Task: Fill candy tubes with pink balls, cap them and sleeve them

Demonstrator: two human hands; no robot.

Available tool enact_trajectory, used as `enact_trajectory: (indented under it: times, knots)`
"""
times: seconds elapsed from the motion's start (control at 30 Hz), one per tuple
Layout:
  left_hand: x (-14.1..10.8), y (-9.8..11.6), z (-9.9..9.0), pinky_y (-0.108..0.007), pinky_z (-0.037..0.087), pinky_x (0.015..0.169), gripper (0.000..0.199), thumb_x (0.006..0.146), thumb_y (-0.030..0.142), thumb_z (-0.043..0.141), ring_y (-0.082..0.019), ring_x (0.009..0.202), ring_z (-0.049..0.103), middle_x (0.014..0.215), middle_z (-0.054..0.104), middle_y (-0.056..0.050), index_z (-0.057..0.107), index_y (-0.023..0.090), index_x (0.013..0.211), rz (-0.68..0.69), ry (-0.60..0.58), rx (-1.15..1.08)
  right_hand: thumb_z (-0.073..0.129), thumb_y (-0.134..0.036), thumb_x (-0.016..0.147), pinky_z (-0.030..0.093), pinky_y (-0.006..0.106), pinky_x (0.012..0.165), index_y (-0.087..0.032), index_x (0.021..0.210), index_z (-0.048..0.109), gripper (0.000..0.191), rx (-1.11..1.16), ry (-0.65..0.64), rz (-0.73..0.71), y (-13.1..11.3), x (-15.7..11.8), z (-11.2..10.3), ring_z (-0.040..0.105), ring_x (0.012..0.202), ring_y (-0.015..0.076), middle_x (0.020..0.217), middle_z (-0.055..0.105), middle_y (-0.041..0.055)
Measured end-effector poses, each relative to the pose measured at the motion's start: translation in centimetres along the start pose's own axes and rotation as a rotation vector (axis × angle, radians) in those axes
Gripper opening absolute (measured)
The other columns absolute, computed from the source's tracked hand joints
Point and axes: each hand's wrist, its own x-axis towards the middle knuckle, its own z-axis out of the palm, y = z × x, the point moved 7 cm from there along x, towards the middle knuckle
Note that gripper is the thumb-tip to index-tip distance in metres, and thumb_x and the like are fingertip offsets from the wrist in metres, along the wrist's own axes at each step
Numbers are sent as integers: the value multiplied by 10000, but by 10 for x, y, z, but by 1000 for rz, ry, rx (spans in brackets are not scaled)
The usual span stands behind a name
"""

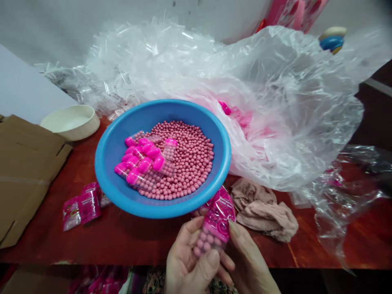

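Observation:
Just in front of the basin, my left hand [191, 255] is closed around a small clear container of pink balls [208, 241], its thumb pressed across the lower end. A shiny pink printed sleeve [219, 212] covers the container's upper part. My right hand [248, 257] pinches the sleeve's right edge, thumb on top; some of its fingers are hidden behind the container. The blue basin [128, 206] stands directly beyond both hands. Loose pink balls [186, 159] fill its bottom, and several clear containers with bright pink caps [145, 163] lie on them at the left.
Pink printed packets [82, 206] lie left of the basin, near a cardboard box [27, 175] and a white bowl [73, 122]. A crumpled beige cloth [266, 210] sits at right. Behind spreads a large clear plastic bag [275, 81] beside heaped clear containers [137, 53].

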Motion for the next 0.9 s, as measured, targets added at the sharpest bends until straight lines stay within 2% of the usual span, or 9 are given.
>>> enact_trajectory:
  times: [0.07,0.17,0.27,0.43,0.6,0.73,0.9]
  knots:
    - [1,1,-2,-151,526,471,382,624,225,848,-105,500,652,670,754,-55,738,209,990,62,36,-1,800,-472,657,364,113,360,-191,806,726,326,-140,98,-73,-8,-1,-7,391,413,37,510,493,-65]
    - [-2,2,-4,-155,550,514,355,637,238,839,-104,534,660,706,764,-50,745,205,977,211,138,74,815,-427,644,493,175,542,-191,714,736,259,-398,171,-241,-29,-6,-9,552,575,97,662,621,-13]
    - [-7,2,-8,-170,572,556,339,650,235,825,-117,583,668,736,755,-28,740,211,978,319,243,165,806,-400,649,504,213,650,-232,691,767,178,-522,199,-361,-44,-11,-7,605,673,154,664,659,-6]
    - [-8,4,-15,-252,588,627,277,713,241,755,-185,697,691,891,741,-74,719,177,981,363,285,443,741,-305,728,491,219,613,-273,695,783,62,-614,111,-462,-55,-14,2,601,632,158,648,670,-11]
    - [-9,12,-14,-243,562,667,203,759,226,696,-188,740,681,855,719,-44,730,207,959,449,272,693,623,-127,815,482,196,621,-322,823,732,223,-944,53,-753,-68,-21,8,618,649,140,666,651,-43]
    - [-7,6,-16,-253,561,652,198,773,252,678,-191,717,677,843,713,-48,728,209,960,418,275,714,591,-73,822,492,229,685,-273,881,630,212,-1188,58,-923,-66,-28,8,623,710,153,758,645,-13]
    - [-1,-2,-22,-283,565,659,305,772,309,681,-214,715,682,933,740,-94,694,188,1052,364,280,649,533,-38,829,486,264,669,-250,866,585,221,-1254,-20,-949,-53,-29,11,609,692,168,756,641,16]
